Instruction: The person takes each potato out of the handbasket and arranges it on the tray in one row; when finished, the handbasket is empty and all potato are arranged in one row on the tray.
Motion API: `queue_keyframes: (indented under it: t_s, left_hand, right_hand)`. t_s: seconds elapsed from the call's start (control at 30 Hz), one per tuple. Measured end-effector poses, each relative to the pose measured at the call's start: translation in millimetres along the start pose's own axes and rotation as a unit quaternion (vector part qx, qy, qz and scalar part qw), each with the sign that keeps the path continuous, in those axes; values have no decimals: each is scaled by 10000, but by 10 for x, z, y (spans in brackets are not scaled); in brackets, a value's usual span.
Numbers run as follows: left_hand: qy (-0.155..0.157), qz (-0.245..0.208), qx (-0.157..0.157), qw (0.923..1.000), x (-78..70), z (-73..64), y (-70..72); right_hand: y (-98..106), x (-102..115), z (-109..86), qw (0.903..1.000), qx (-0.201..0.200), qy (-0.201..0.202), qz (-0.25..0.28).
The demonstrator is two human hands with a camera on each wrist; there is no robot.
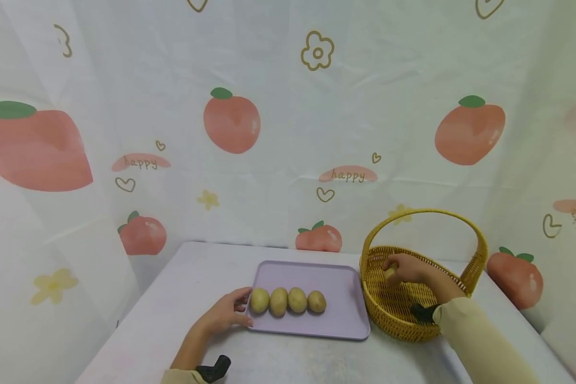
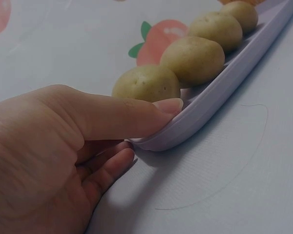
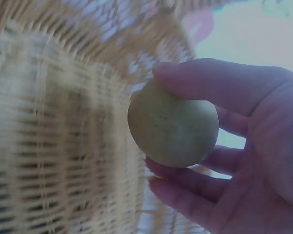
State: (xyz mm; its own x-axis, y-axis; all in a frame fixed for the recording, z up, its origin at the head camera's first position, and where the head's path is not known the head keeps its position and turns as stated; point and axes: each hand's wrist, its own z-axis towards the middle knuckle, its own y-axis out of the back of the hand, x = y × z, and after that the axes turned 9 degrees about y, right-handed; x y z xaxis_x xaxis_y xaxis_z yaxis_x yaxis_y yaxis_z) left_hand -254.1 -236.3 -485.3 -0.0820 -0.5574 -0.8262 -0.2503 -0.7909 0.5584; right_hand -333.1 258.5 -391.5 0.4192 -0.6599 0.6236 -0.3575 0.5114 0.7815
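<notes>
My right hand [image 1: 409, 268] is over the inside of the wicker basket [image 1: 403, 332] and grips a potato [image 3: 173, 124] between thumb and fingers. In the head view most of that potato is hidden by the hand. My left hand [image 1: 222, 314] holds the left end of the lilac tray [image 1: 343, 298], its thumb over the rim and the other fingers at the outer side. Several potatoes [image 1: 278, 302] lie side by side in a row on the tray. The leftmost potato [image 2: 146, 84] sits right beside my left thumb.
The basket's tall arched handle [image 1: 424, 211] rises over its opening, to the right of the tray. Beneath everything is a white tabletop [image 1: 288, 357]. A white curtain [image 1: 278, 197] printed with fruit hangs behind the table.
</notes>
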Motion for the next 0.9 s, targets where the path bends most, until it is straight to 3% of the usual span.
queue_keyframes:
  t_s: [0.47, 0.67, 0.9]
  left_hand:
    - [-36, -78, 24, 10000, -17, -20, 7]
    - [-34, -66, 20, 10000, -42, -14, 6]
    - [-12, -8, -37, 10000, -23, 1, 0]
  right_hand:
    - [-218, 562, -211, 9918, -768, 1018, -49]
    - [-421, 781, -278, 9889, -731, 1236, 385]
    - [-735, 850, -165, 9822, -511, 1633, 774]
